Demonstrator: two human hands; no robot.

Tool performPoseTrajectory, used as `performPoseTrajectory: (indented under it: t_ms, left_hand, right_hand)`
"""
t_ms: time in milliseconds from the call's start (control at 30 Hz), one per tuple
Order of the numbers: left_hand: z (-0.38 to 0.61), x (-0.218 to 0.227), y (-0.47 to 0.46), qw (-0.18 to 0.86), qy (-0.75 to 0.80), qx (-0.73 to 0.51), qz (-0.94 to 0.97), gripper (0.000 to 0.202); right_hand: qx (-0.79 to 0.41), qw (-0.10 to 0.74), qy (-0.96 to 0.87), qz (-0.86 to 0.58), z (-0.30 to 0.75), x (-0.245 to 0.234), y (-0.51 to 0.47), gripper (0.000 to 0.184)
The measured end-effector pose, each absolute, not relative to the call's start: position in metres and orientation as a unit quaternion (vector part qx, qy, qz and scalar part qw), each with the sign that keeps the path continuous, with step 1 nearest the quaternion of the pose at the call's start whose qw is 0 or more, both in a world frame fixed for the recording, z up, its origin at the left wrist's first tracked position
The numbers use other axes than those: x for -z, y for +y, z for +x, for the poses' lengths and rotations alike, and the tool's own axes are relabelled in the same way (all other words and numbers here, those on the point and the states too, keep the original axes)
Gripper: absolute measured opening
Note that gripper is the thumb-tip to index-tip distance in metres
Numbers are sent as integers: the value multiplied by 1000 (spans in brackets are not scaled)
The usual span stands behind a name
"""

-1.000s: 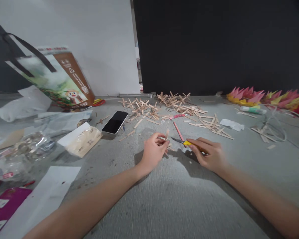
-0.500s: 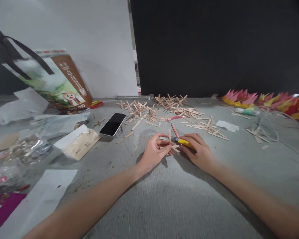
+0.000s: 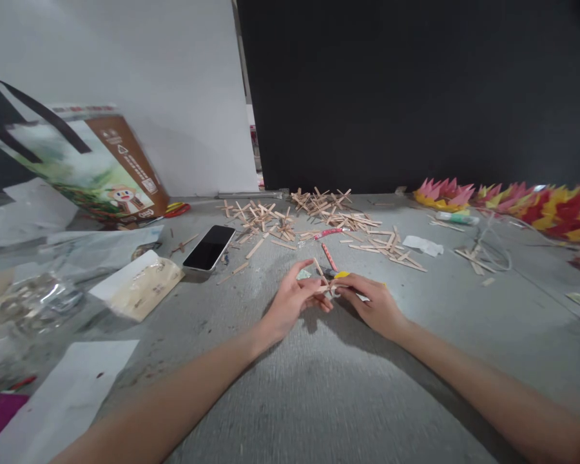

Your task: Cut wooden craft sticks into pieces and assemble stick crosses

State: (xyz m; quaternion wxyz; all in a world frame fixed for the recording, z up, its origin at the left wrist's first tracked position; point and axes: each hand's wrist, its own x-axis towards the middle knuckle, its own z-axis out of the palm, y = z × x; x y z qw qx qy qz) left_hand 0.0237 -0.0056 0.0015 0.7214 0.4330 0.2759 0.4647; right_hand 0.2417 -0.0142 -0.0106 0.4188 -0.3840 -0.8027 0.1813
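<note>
My left hand point(image 3: 292, 296) grips a small cross of flat wooden craft sticks point(image 3: 321, 272), with one stick pointing up and away. From the other side, the thumb and fingers of my right hand point(image 3: 370, 301) pinch the same cross near its joint. A yellow-handled cutter point(image 3: 341, 275) shows just beyond my right fingers. Most of it is hidden, and I cannot tell whether the hand still touches it. A pinkish-red patterned strip point(image 3: 328, 256) lies just past the cutter.
Piled craft-stick crosses point(image 3: 261, 219) and loose sticks point(image 3: 389, 248) lie ahead. Left are a phone point(image 3: 209, 247), a packet point(image 3: 142, 287), plastic wrappers point(image 3: 43, 299) and a shopping bag point(image 3: 101, 167). Pink and yellow paper petals point(image 3: 444, 193), a glue tube point(image 3: 457, 218) and a looped cable point(image 3: 500, 248) sit right.
The cutter was in my right fingers; now those fingers pinch the sticks and the cutter is mostly behind them. The upright stick has tilted left. The camera view has shifted slightly right.
</note>
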Motion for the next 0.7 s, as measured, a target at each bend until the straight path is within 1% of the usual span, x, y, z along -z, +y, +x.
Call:
performPoseTrajectory:
  t_ms: [233,367,467,600,700]
  left_hand:
    - [23,3,3,717,302,-476,410,53]
    - [23,5,4,706,319,-479,413,50]
    - [22,7,5,701,322,-498,396,48]
    - [20,6,6,691,313,-527,384,42]
    - [20,5,5,692,305,-527,388,38]
  right_hand:
    - [-220,436,-785,-382,244,4,-14,21]
    - [-198,458,-786,-365,245,7,-14,20]
    - [-204,454,-778,-383,245,9,-15,23]
    - [-312,467,-722,-404,241,10,-19,38]
    - [-377,497,-678,-388,234,8,-24,36]
